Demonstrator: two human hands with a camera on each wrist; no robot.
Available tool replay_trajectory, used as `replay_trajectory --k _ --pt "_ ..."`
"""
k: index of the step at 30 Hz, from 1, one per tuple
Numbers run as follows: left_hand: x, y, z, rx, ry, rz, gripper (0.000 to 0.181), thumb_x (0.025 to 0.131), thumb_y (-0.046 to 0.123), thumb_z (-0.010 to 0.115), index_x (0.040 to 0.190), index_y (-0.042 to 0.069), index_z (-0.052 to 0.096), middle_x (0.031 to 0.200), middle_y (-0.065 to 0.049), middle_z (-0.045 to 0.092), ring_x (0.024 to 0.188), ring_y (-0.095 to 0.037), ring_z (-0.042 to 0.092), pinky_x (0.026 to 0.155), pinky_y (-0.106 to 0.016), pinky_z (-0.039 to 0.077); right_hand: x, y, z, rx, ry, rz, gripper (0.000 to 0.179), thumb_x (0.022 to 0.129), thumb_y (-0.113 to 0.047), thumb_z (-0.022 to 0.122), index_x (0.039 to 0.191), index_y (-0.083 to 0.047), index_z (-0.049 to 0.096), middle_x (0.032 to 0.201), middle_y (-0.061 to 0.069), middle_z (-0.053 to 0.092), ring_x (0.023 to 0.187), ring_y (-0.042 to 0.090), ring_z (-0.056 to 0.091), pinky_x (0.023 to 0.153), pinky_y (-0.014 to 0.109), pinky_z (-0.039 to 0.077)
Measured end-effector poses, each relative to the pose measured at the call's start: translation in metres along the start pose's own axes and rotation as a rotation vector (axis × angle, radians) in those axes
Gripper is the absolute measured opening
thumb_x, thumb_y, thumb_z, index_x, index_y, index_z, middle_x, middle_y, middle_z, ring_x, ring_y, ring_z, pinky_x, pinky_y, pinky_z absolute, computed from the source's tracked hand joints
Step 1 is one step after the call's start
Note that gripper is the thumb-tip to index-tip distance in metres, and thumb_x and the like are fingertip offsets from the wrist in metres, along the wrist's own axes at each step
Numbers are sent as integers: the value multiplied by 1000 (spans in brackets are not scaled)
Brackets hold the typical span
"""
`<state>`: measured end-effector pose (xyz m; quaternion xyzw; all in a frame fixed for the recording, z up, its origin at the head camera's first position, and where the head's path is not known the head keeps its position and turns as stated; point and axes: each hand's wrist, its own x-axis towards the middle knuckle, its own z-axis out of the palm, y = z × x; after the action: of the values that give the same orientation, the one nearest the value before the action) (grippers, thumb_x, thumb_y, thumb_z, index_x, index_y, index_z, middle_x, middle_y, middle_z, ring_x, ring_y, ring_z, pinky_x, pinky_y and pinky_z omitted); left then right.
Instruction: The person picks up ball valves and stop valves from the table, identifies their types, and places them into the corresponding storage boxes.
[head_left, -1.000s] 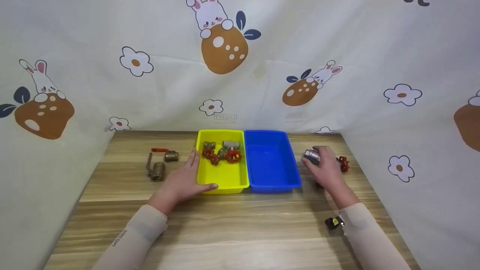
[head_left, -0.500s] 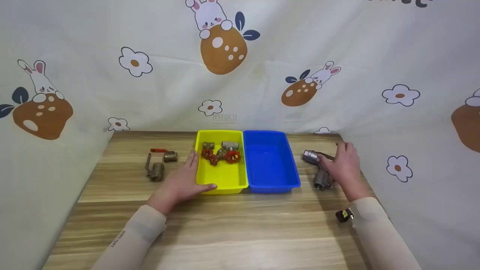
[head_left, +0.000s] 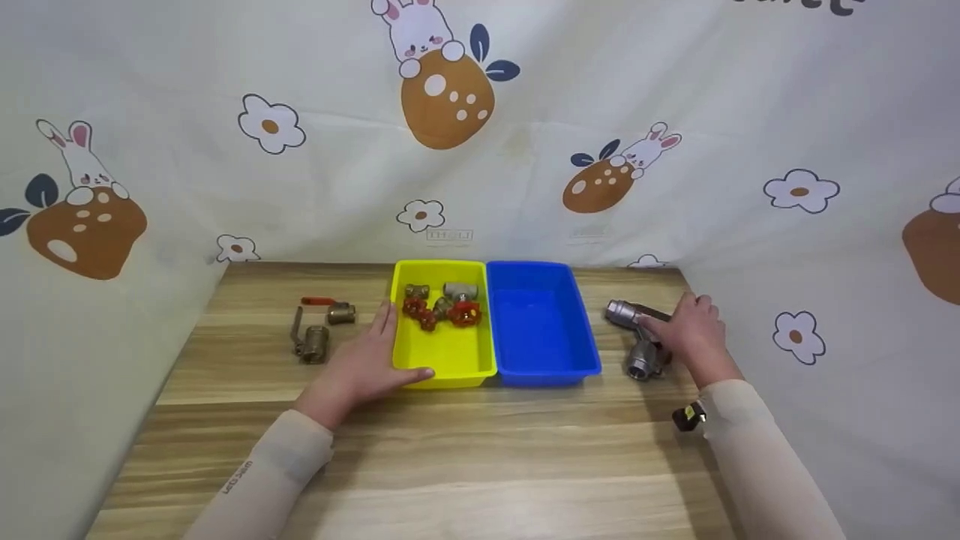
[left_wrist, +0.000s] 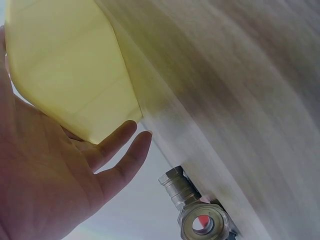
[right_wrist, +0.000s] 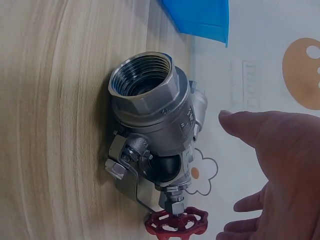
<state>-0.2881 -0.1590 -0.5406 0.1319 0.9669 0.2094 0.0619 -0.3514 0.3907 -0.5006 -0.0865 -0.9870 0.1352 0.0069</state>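
Near silver valve [head_left: 640, 363]: we find it on the table [head_left: 510, 450], right of the blue tray [head_left: 547, 377], its threaded mouth pointing toward the person and its long axis running away, leaning slightly right. Behind it, we see the far silver valve [head_left: 622, 313] lying more crosswise, its end aimed left at the tray. Our right-wrist view shows 1 red handwheel [right_wrist: 174, 231] just beside the right hand [head_left: 694, 331], whose thumb and fingers stand wide apart. Fingers spread, the left hand [head_left: 361, 369] rests against the yellow tray [head_left: 450, 354].
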Motion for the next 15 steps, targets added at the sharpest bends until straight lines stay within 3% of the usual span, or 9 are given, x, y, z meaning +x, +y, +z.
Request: replay_trajectory --k 9,15 --pt "-1 1 -1 -8 8 0 136 89 86 67 176 0 7 183 -21 2 159 -52 34 118 -69 44 3 -1 1 -2 -34 69 99 94 -66 77 133 20 47 125 40 47 116 54 49 102 70 46" --pt "-1 0 0 -11 11 10 136 90 86 67 175 -2 8 184 -22 2 157 -53 39 115 -69 47 4 -3 3 55 -78 137 98 92 -64 81 134 18 46 123 35 49 109 49 53 98 66 49"
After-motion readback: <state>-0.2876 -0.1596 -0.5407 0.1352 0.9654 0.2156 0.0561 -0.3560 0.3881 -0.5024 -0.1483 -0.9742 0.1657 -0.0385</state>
